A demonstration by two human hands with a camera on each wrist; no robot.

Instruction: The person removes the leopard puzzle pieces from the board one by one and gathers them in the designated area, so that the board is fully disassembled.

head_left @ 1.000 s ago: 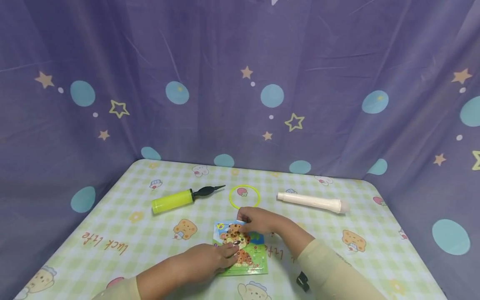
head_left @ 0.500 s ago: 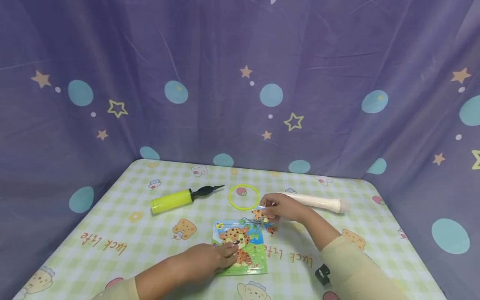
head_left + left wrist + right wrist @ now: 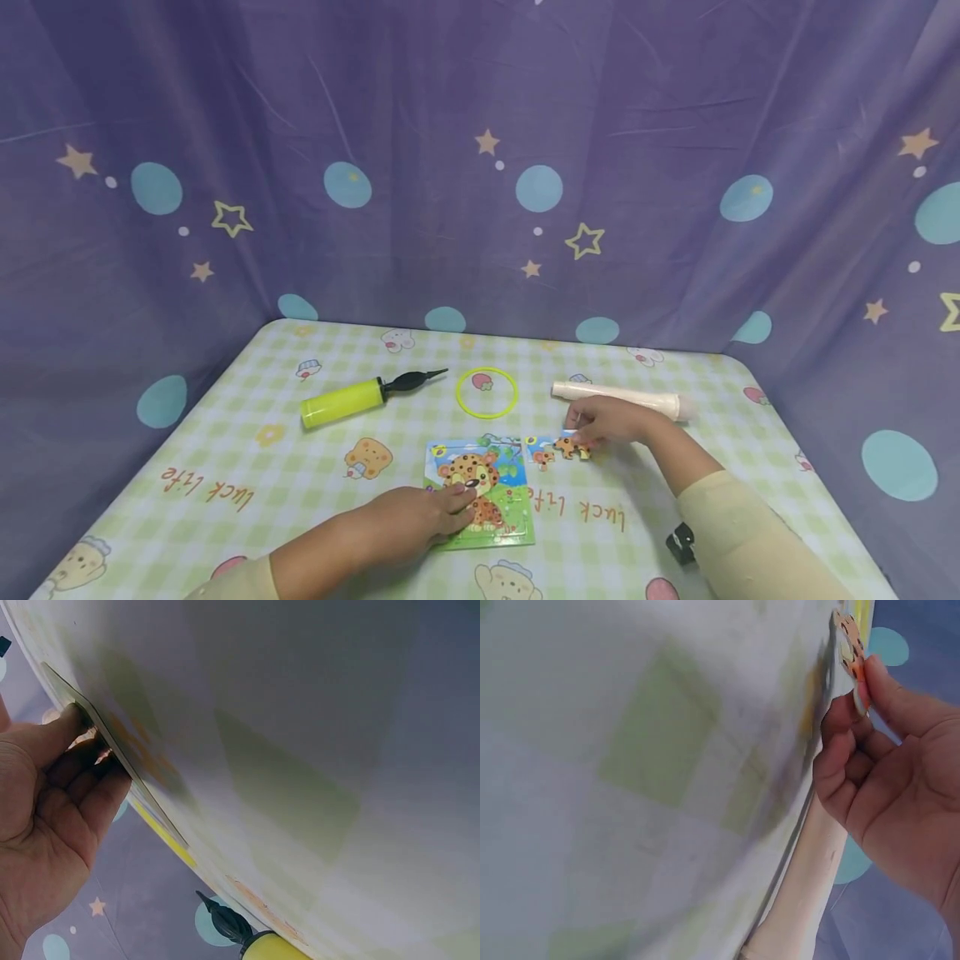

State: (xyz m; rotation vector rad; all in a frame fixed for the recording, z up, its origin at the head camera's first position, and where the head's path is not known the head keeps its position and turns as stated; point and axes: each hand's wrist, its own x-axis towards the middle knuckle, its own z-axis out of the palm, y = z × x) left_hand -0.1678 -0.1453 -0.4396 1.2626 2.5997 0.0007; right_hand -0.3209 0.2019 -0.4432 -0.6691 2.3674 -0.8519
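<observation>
A square jigsaw puzzle [image 3: 510, 504] with a spotted cartoon leopard lies on the table. My left hand [image 3: 416, 521] rests its fingers on the puzzle's left part, covering some of the picture. In the left wrist view that hand [image 3: 52, 795] touches the thin board [image 3: 112, 742] with thumb and fingertips. To the right of the puzzle, my right hand [image 3: 611, 419] pinches a spotted puzzle piece [image 3: 567, 447] low over the cloth. The right wrist view shows this piece [image 3: 850, 641] between thumb and finger. Beside it, another blue-and-orange piece [image 3: 538, 451] lies by the puzzle's upper right corner.
A yellow hand pump [image 3: 345, 402] with a black nozzle lies at the back left. A yellow ring [image 3: 459, 404] is behind the puzzle. Behind my right hand lies a cream-coloured tube [image 3: 600, 392]. A purple curtain [image 3: 420, 100] hangs past the table's far edge.
My right hand has moved from the puzzle's top edge to the right, carrying the spotted piece off it. Another piece now lies beside the puzzle. My left hand has stayed in place.
</observation>
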